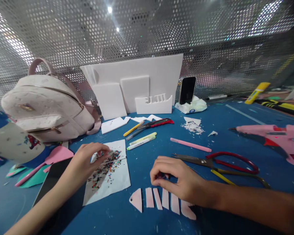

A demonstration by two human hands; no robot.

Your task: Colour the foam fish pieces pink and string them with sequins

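Note:
My left hand (90, 158) hovers over a heap of tiny multicoloured beads (109, 168) spread on a white paper sheet (121, 182). Its fingers curl toward the thumb at the heap; whatever lies between the tips is too small to make out. Curled in a pinch, my right hand (177, 178) is just above the pink fish cut into pieces. Anything in its fingertips is hidden. The fish's head piece (137, 199) has a dark eye, several strips such as this body strip (149, 197) lie in a row, and the tail piece (188, 210) sits partly under my right hand.
Scissors (203, 160) and a pink glue gun (271, 133) lie right. A pink pen (191, 144), highlighters (142, 142) and a red cutter (161, 122) are ahead. White foam boards (110, 101), a phone (187, 89) and a backpack (49, 104) stand behind.

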